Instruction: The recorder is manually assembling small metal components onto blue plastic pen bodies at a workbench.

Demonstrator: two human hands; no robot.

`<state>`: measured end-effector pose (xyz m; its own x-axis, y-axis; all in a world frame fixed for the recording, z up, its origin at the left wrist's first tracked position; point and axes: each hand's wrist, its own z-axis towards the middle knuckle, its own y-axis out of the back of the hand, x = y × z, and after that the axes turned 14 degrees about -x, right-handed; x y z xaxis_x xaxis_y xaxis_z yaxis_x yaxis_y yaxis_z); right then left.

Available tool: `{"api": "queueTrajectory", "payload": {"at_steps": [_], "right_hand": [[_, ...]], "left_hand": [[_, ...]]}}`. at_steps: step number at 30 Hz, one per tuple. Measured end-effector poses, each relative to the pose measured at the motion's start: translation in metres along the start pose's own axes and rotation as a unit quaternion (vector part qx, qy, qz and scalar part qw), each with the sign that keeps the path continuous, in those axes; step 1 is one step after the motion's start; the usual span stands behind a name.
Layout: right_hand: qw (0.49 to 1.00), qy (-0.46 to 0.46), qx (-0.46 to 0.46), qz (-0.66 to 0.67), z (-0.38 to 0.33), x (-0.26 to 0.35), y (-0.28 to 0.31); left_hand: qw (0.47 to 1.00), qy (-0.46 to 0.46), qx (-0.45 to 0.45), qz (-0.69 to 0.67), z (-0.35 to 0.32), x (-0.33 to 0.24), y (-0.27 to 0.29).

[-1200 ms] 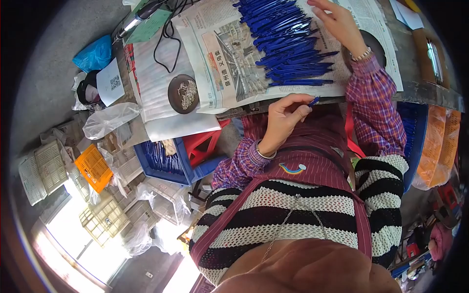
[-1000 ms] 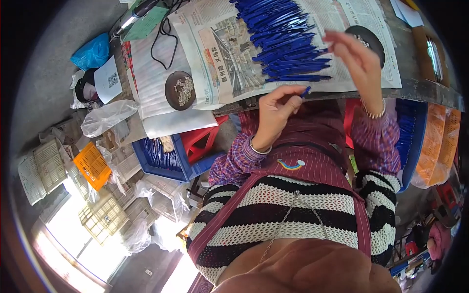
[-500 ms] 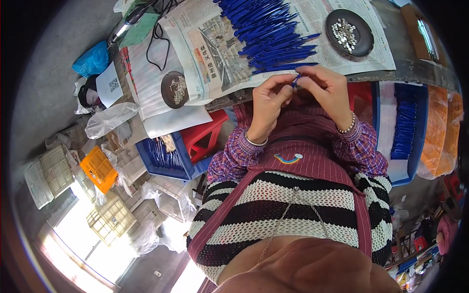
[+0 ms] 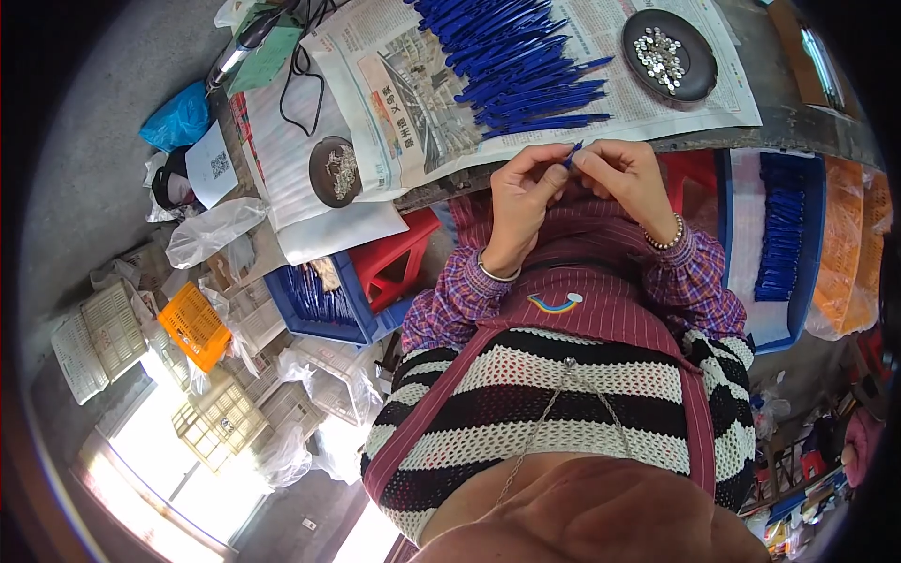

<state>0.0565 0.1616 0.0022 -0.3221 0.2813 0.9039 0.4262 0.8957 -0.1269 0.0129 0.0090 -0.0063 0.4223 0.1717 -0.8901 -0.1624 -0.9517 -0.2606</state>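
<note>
My left hand (image 4: 522, 195) and my right hand (image 4: 627, 180) meet just off the table's near edge, closed in a pinch. Between their fingertips is a small, slim, dark blue pen-like piece (image 4: 573, 151); most of it is hidden by the fingers. Beyond them on the table, a long pile of similar blue pen-like pieces (image 4: 530, 80) lies side by side on newspaper (image 4: 413, 103). To its right, a black round dish (image 4: 696, 86) holds small silvery discs (image 4: 659, 62). A smaller dark dish (image 4: 321, 188) at the left contains tiny silvery parts (image 4: 343, 174).
Below the table edge, one blue crate (image 4: 324, 328) with blue pieces stands at my left by a red stool (image 4: 399, 267), another blue crate (image 4: 796, 314) at my right. A cabled handheld tool (image 4: 246, 42) lies far left. Plastic baskets (image 4: 194, 326) and bags are on the floor.
My right hand has moved slightly down and its fingers have curled in closer to the piece. The left hand has shifted a little to the right. The pile looks the same.
</note>
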Motion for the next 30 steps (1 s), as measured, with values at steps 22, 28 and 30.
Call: {"api": "queueTrajectory", "payload": {"at_steps": [22,28,30], "right_hand": [[0.997,-0.058,0.027,0.040,0.010,-0.017,0.007],[0.997,-0.014,0.013,0.071,0.003,-0.016,0.009],[0.997,0.013,0.000,0.070,0.001,-0.022,0.008]], "left_hand": [[1.000,0.008,-0.001,-0.011,0.002,0.007,-0.003],[1.000,-0.013,0.009,0.001,0.003,0.008,-0.006],[0.998,-0.042,0.016,0.038,0.001,0.008,-0.007]]}}
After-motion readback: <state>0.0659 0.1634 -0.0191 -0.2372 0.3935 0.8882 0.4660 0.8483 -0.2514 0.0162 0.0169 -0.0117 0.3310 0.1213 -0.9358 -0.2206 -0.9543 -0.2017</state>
